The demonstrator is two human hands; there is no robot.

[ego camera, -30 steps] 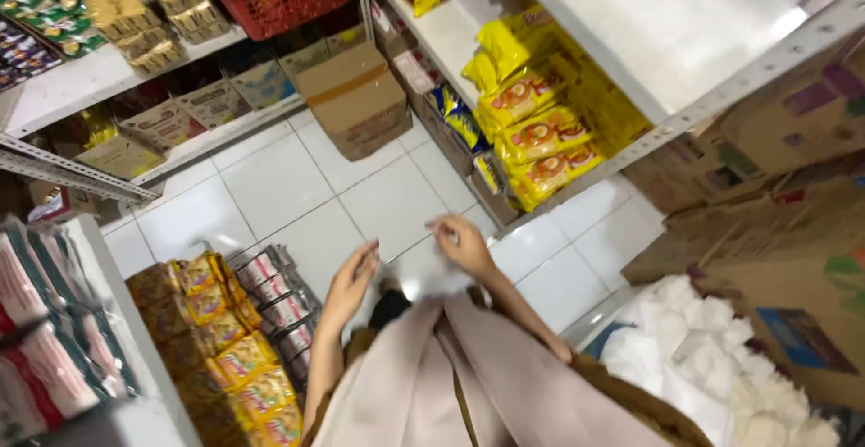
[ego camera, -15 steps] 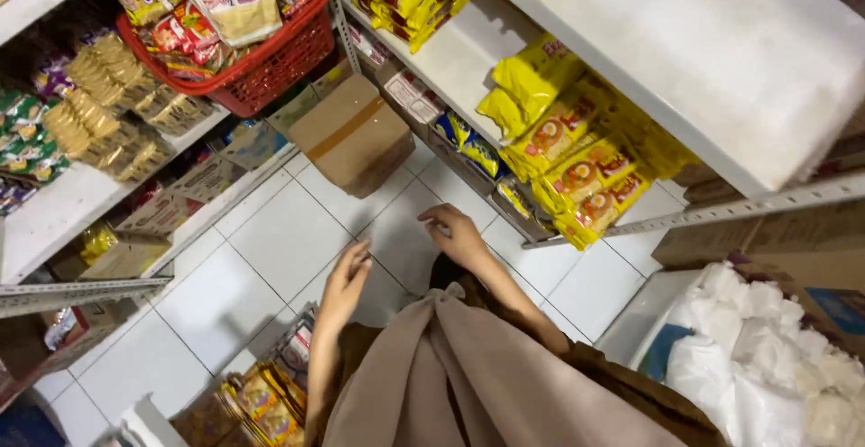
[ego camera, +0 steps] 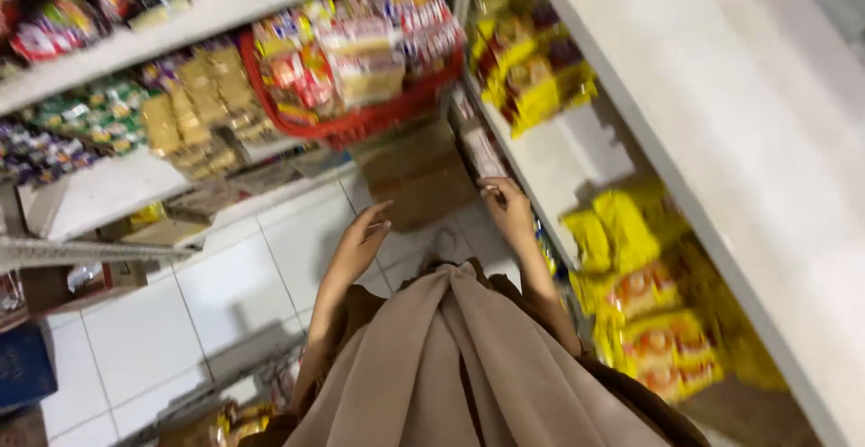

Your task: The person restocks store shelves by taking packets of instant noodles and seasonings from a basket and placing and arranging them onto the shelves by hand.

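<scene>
Both hands are reaching forward over a white tiled floor (ego camera: 225,294) in a shop aisle, and neither is holding anything. The left hand (ego camera: 362,241) is hanging open with its fingers loosely spread and slightly curled, empty, above the tiles. The right hand (ego camera: 509,213) is also open and empty, its fingertips lying at or just short of the edge of the low white shelf (ego camera: 563,163) at about one o'clock; whether they are touching it cannot be told through the blur. Nearest both hands is a brown cardboard box (ego camera: 419,177) standing on the floor at twelve o'clock, between the two shelving units and just beyond the fingertips. Above it, at eleven o'clock, a red basket (ego camera: 360,123) is holding packaged snacks. Yellow snack packets (ego camera: 631,258) are lying on the lower shelf at three o'clock, beside the right forearm, and more yellow packs (ego camera: 532,77) are sitting further along at one o'clock. A beige garment (ego camera: 459,366) is filling the bottom of the view. Judging by the posture, the hands are in the approach stage, closing on the box and shelf edge; taking hold of anything would call for reaching further forward and curling the fingers shut.
</scene>
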